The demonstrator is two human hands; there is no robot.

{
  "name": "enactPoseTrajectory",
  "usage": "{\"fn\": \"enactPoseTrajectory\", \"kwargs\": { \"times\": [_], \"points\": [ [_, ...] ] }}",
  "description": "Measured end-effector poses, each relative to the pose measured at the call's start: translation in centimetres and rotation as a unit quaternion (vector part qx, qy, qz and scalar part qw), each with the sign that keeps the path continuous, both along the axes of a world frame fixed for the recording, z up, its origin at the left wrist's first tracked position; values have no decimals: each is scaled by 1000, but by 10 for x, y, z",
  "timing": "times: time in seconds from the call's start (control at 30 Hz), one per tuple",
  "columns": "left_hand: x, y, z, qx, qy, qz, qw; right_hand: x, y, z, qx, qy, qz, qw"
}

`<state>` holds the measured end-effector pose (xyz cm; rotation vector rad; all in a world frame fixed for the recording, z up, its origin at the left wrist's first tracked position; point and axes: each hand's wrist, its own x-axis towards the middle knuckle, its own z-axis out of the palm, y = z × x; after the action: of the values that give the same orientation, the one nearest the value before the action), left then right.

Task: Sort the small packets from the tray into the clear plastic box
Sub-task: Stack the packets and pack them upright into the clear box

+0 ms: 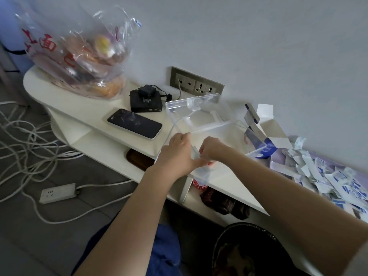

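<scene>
A clear plastic box [223,128] stands open on the white desk, its lid [194,105] tipped back toward the wall. Both my hands are over the box's near left corner. My left hand [177,153] and my right hand [212,149] pinch a small stack of white packets [196,153] between them, fingers curled. A heap of white and blue small packets [326,176] lies on a tray at the right; the tray itself is mostly hidden beneath them.
An opened blue and white carton [262,140] sits behind the box. A black phone [134,123], a black device with a charger [145,100] and a plastic bag of food [79,54] stand to the left. White cables and a power strip [57,193] lie on the floor. A dark bin [251,250] is below.
</scene>
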<state>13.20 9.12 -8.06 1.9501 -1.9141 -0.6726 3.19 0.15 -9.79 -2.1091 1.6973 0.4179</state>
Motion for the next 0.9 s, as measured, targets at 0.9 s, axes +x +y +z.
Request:
{"fn": "enactPoseTrajectory", "kwargs": {
  "times": [0.9],
  "points": [
    [-3,-7,2,23,-7,-3,1000,-12,0,6,106,-120,-14,987]
  ]
}}
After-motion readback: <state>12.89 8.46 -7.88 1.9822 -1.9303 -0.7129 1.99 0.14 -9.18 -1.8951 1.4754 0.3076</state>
